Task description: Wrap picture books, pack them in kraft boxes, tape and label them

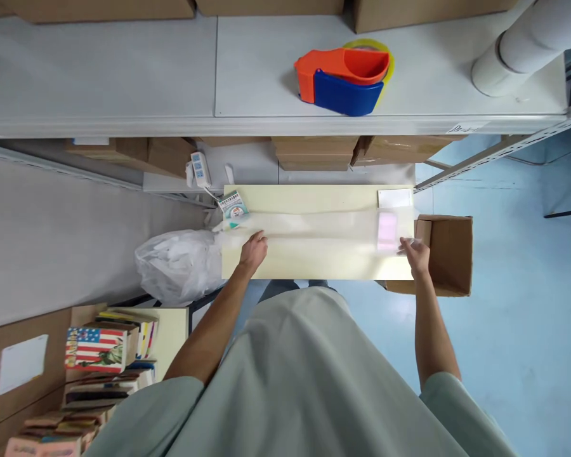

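A person's right hand (415, 255) pinches the end of a translucent sheet (318, 226) stretched across the table (309, 265), beside a pink rectangle (387, 231), while the loosely curled left hand (254, 251) meets its near edge, grip unclear.

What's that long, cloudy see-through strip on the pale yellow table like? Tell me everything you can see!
The long, cloudy see-through strip looks like thin whitish plastic, with faint lines along it. It lies lengthwise on the pale yellow rectangular table. A flat pinkish rectangle shows near its right end; whether under or inside it, I can't tell. The right hand seems to pinch it at that end. The left hand is at its near side, toward the left.
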### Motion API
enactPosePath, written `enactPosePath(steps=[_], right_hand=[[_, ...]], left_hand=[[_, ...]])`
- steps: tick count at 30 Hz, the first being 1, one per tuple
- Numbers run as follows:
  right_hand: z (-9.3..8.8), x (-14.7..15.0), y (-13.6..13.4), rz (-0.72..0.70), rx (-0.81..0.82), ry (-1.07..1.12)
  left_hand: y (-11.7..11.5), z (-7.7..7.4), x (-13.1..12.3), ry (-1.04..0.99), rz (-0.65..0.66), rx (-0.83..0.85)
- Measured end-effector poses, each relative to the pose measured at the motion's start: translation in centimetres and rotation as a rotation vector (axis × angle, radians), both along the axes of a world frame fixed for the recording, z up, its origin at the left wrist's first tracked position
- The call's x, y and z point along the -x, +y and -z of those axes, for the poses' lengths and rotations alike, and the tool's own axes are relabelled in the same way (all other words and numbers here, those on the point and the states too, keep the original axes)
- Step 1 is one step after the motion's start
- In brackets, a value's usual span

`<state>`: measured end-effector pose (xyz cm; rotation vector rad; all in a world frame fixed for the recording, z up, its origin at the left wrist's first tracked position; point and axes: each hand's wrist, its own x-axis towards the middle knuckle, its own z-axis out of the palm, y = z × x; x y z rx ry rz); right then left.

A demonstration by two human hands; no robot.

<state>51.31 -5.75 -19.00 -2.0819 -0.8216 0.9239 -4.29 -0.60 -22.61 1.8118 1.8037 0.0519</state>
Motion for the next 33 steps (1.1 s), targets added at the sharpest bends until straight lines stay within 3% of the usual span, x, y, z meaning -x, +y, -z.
enactPosePath(steps=[7, 12, 17, 21, 25, 29, 33], right_hand=[[1.8, -2.2, -0.7, -0.014, 0.113, 0.099], [2.0, -2.5, -2.2, 0.006, 0.103, 0.064], [1.7, 0.4, -3.8, -0.108, 0.206, 0.058], [1.7, 3.7, -4.3, -0.187, 0.193, 0.042], [2.0, 5.6, -4.2, -0.242, 0.142, -0.068], [2.3, 6.5, -3.4, -0.261, 0.111, -0.167], [2.2, 7.8, -2.4, -0.310, 0.193, -0.371]], left_hand=[[-3.1, -0.2, 0.6, 0.048, 0.045, 0.058], [-3.7, -1.4, 2.9, 0.198, 0.054, -0.055], [-3.8, -2.6, 5.6, 0.350, -0.015, -0.194], [-4.3, -2.8, 6.9, 0.328, 0.128, -0.117], [-5.3, -2.2, 8.6, 0.269, 0.211, -0.064], [-6.0, -0.8, 10.3, 0.242, 0.154, -0.026], [-6.6, 0.9, 11.0, 0.149, 0.087, 0.013]])
